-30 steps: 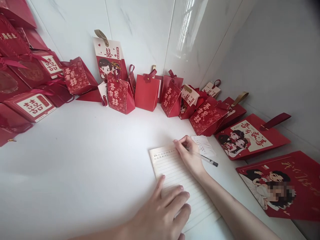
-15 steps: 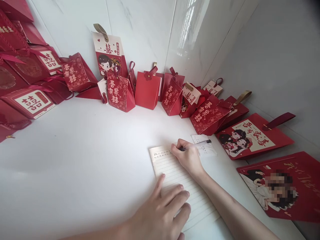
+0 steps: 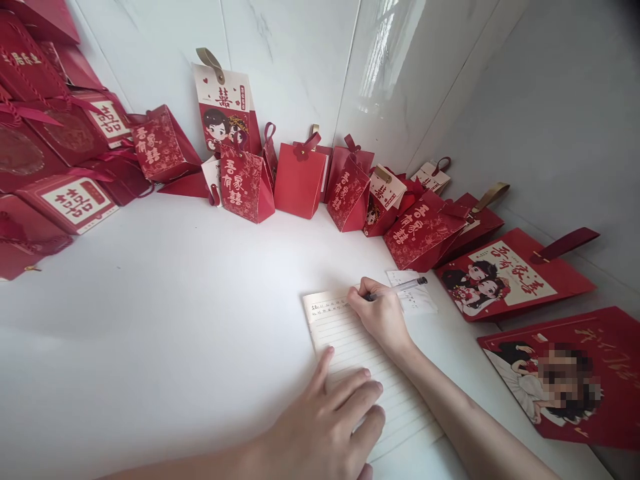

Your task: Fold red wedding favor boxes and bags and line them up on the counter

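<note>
A lined notebook [image 3: 345, 340] lies open-faced on the white table, with two short rows of handwriting near its top edge. My right hand [image 3: 383, 317] is closed around a pen [image 3: 407, 285], its tip end hidden by the fingers at the upper part of the page. The pen's clear barrel and dark cap end stick out to the right. My left hand [image 3: 337, 413] lies flat with fingers spread on the lower left of the page. Partly behind the right hand is a small white paper slip [image 3: 420, 298] with writing on it.
Red gift boxes stand along the wall, among them a plain red one [image 3: 300, 181] and a patterned one [image 3: 245, 187]. More boxes [image 3: 75, 200] are stacked at the left. Red bags with printed couples [image 3: 520, 273] lean at the right. The white table [image 3: 150, 320] extends to the left.
The view has shifted slightly, so things appear a little further right. My right hand stays on the pen at the page's top, and the pen's end sits slightly higher. My left hand keeps its place.
</note>
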### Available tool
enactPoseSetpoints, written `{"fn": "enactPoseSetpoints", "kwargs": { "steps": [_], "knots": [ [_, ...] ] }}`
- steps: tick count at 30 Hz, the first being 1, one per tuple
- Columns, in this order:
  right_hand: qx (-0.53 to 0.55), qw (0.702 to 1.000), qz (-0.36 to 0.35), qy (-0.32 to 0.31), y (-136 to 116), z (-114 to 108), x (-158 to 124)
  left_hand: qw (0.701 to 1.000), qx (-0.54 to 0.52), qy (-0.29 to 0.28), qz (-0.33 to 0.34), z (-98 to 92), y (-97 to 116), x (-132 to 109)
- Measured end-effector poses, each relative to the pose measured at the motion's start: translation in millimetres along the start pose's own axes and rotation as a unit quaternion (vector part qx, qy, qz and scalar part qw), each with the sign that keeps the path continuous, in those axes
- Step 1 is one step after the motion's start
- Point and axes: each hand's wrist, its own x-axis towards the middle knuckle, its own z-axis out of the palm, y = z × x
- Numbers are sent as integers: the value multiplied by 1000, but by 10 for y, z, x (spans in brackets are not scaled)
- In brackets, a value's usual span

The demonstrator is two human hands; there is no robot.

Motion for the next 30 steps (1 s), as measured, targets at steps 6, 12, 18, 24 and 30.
{"fn": "enactPoseSetpoints", "kwargs": {
  "steps": [6,12,18,24,30],
  "knots": [
    [5,1000,15,-8,-9,-6,-12,1000,4,-10,-2,-22,6,6],
    [21,999,22,9,-2,-8,-6,1000,-1,-9,1,-16,11,2],
    [24,1000,16,-5,16,-11,-5,1000,-1,-9,-1,-18,13,3],
    [11,1000,6,-10,1,-9,-6,1000,0,-15,-4,-20,13,6],
    [72,997,15,15,-3,-31,-12,1000,-5,-8,3,-17,6,-5]
  ]
}}
